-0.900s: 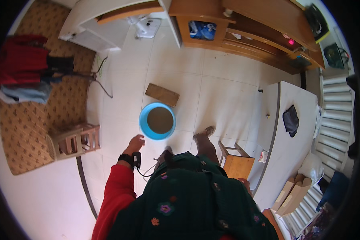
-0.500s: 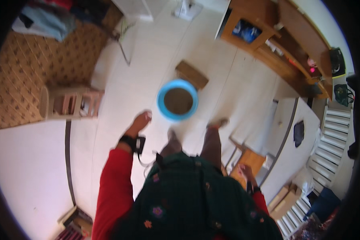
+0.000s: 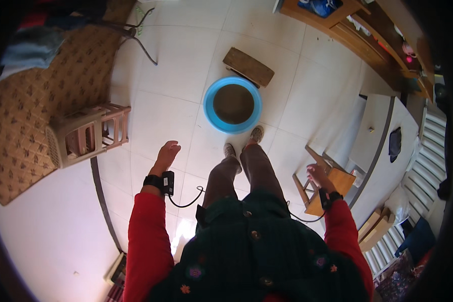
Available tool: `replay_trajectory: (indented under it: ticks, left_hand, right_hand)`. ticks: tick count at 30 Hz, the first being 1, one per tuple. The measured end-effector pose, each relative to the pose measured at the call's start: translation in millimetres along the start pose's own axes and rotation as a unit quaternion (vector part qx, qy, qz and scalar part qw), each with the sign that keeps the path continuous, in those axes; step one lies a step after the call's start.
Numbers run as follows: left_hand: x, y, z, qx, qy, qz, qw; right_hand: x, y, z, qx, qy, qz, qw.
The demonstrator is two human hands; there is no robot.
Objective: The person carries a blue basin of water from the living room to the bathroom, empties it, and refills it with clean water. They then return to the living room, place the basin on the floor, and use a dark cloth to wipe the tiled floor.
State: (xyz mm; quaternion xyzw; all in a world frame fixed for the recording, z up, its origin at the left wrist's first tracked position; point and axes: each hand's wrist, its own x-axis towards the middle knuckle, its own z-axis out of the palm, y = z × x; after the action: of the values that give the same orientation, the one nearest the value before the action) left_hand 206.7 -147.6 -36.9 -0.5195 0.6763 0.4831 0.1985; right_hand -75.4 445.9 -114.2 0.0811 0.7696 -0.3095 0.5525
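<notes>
I stand on a white tiled floor (image 3: 166,65) in front of a round blue basin (image 3: 232,105) filled with dark water. My feet touch its near rim. My left hand (image 3: 166,154) hangs over the tiles with its fingers loosely curled and nothing in it. My right hand (image 3: 317,175) is out to the side, over a small wooden stool (image 3: 332,186), and holds nothing. Both wrists carry black bands with a cable running to my body.
A low wooden board (image 3: 248,66) lies just behind the basin. A pink plastic stool (image 3: 88,133) lies tipped on its side at the left, next to a patterned brown rug (image 3: 30,110). A wooden shelf unit (image 3: 367,35) stands at the back right, a white table (image 3: 382,146) at the right.
I have stepped closer to the basin and the view has swung left. My right hand has come into view beside the wooden stool. My left hand stays low at my side.
</notes>
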Motion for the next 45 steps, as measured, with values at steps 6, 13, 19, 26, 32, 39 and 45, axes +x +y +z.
replay_trajectory:
  ticks: [6, 13, 19, 26, 32, 39, 45]
  left_hand:
    - [80, -46, 32, -0.039, -0.022, -0.092, 0.995]
    - [209, -92, 95, -0.028, -0.057, -0.115, 0.991]
    - [303, -110, 131, -0.066, -0.037, -0.111, 0.991]
    - [388, -126, 159, -0.022, -0.044, -0.047, 0.998]
    - [416, -125, 177, -0.076, -0.14, -0.042, 0.986]
    - [339, -95, 145, -0.114, -0.146, -0.054, 0.981]
    - [215, 2, 86, -0.099, -0.102, -0.018, 0.99]
  right_hand:
    - [77, -31, 18, -0.135, -0.005, -0.042, 0.99]
    - [192, -40, 77, -0.26, 0.022, -0.042, 0.964]
    - [308, -78, 134, -0.176, 0.034, -0.022, 0.984]
    - [423, -96, 185, 0.009, 0.035, -0.039, 0.999]
    - [446, -98, 196, -0.065, 0.079, -0.055, 0.993]
    - [362, -120, 191, 0.037, 0.083, -0.068, 0.993]
    - [217, -176, 151, 0.072, 0.099, -0.07, 0.99]
